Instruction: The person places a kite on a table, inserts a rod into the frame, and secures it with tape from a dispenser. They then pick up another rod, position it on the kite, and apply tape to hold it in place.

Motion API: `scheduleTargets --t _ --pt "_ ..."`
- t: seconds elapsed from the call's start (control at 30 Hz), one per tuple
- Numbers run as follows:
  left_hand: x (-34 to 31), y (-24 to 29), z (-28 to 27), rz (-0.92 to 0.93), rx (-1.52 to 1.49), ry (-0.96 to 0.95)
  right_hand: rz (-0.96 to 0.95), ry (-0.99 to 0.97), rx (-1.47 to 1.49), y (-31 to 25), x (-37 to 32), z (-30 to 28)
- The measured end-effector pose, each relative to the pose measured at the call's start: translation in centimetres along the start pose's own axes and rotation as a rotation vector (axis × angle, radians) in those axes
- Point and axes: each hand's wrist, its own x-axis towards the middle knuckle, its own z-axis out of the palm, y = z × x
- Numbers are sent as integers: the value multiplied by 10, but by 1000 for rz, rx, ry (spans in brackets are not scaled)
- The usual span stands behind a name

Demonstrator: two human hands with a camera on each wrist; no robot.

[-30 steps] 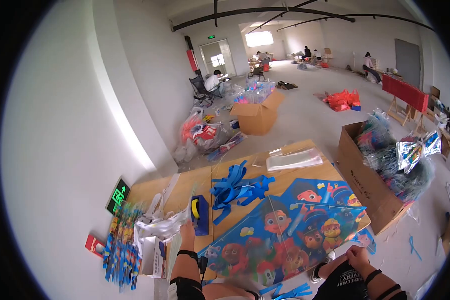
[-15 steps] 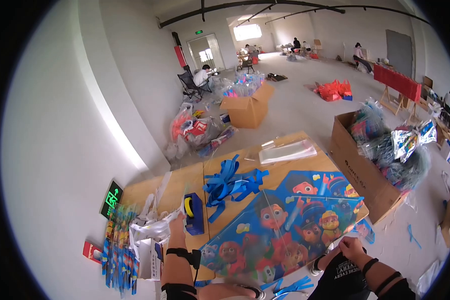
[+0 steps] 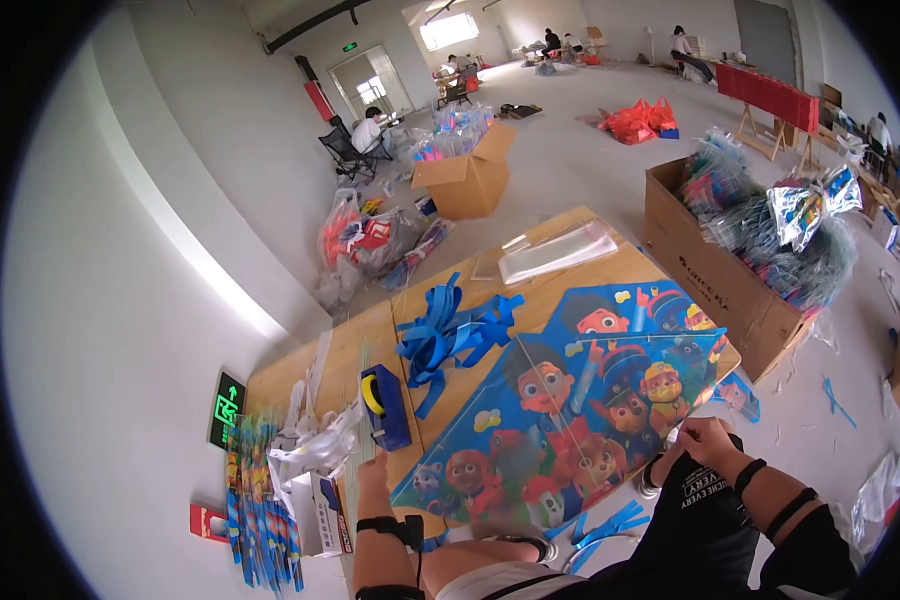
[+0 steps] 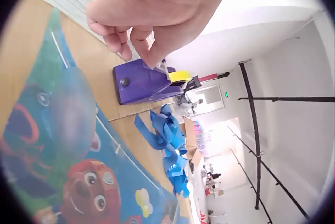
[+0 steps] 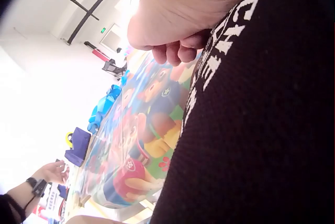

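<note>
My left hand is beside the blue tape dispenser with its yellow wheel. In the left wrist view the thumb and a finger of this hand pinch a small pale strip, apparently clear tape, close to the dispenser; the other fingers curl. My right hand, fingers loosely curled, rests against black clothing by the table's right edge; its fingertips are partly hidden in the right wrist view. A blue cartoon-printed kite covers the table's front and right, with thin rods across it.
Blue ribbons and clear sleeves lie behind the kite. Left are a white bag, an upright small box and wrapped printed strips. Large cartons stand beyond and right. Several people sit farther back.
The head view has tilted down and shifted right. My left hand has drawn back from the dispenser toward my body. The right hand stays by the black clothing.
</note>
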Motion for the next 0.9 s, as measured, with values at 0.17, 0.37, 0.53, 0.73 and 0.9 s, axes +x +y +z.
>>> scheduleTargets --t 0.17,0.37,0.53,0.73,0.9 --pt "-25 40 11 180 587 262 -9 28 42 5 1 0" --pt "-24 27 -5 -55 929 225 19 14 96 15 -1 1" --pt "-118 77 13 366 -275 -238 -31 -4 -21 6 -3 -8" --pt "-298 149 80 298 -667 -1023 -198 -271 89 -20 4 -4" --pt "-363 143 133 220 -765 -1247 -228 -406 376 -133 -28 -5"
